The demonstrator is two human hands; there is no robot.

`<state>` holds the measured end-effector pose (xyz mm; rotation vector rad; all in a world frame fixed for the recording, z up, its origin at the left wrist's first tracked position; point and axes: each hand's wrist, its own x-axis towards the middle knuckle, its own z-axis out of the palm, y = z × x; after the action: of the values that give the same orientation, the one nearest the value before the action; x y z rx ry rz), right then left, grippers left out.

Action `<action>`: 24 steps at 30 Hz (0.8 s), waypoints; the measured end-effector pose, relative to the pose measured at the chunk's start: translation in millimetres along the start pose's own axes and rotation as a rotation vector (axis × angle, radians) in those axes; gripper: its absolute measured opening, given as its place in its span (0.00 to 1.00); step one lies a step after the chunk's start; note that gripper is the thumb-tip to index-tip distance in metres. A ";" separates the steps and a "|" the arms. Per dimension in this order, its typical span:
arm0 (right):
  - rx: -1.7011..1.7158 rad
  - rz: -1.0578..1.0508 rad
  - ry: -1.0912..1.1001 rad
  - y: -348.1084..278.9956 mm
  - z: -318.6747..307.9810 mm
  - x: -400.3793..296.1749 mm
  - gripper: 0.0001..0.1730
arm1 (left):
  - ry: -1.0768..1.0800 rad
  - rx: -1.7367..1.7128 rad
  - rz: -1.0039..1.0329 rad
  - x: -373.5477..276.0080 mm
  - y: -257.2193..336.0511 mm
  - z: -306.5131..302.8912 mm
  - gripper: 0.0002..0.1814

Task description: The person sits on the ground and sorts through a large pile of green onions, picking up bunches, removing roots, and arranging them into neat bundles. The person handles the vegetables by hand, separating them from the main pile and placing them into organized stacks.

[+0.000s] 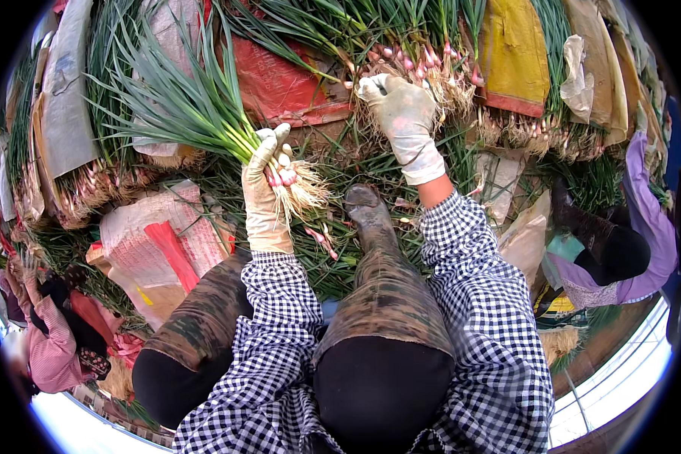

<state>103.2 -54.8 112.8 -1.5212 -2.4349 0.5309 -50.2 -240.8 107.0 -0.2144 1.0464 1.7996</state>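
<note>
My left hand (265, 181), in a pale, soiled glove, grips a bunch of spring onions (227, 122) just above their bulbs. Its green leaves fan out to the upper left. Pinkish bulbs (284, 175) and stringy pale roots (306, 190) stick out on the right side of the glove. Also gloved, my right hand (402, 110) has curled fingers at the near edge of a heap of spring onions (425, 59), over hanging roots. One onion's bulb (348, 84) lies beside its fingertips. Whether anything is pinched between those fingers is hidden.
A red woven sack (284, 79) lies under the heap, with a yellow sack (512, 54) to its right. Loose leaves (329, 272) litter the ground around my boot (371, 221). A printed sack (159, 232) lies left. Other people (644, 227) (57, 346) sit at both sides.
</note>
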 end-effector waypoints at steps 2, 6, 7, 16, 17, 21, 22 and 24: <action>-0.255 -0.159 -0.087 1.8 27.6 -11.7 0.24 | -0.009 -0.032 -0.002 -0.1 -3.4 3.8 0.10; -0.246 0.021 0.063 16.7 71.1 5.7 0.23 | -0.050 -0.088 -0.005 3.3 -2.1 13.8 0.11; -0.155 0.017 0.146 19.8 70.9 6.1 0.21 | -0.021 -0.104 -0.018 2.7 -1.0 11.6 0.12; -0.085 -0.328 -1.168 -11.3 -23.3 -96.3 0.22 | -0.035 -0.067 -0.011 5.0 15.6 -26.7 0.10; -0.191 -0.522 -1.265 -10.4 -19.3 -90.9 0.21 | -0.022 -0.082 -0.012 4.1 16.8 -28.4 0.10; -0.296 -0.272 -0.162 -10.3 33.1 -16.6 0.24 | -0.011 0.002 -0.013 2.0 14.6 -8.0 0.10; -0.379 -0.236 -0.133 -4.8 51.0 5.2 0.21 | -0.025 -0.031 -0.032 0.4 15.2 -3.4 0.08; -0.473 -0.227 -0.147 19.9 85.6 23.7 0.16 | 0.046 0.024 -0.030 0.5 6.4 8.3 0.09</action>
<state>77.3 -41.4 26.5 -1.3626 -2.9508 0.0189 -53.3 -235.2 115.3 -0.2565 1.0911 1.7615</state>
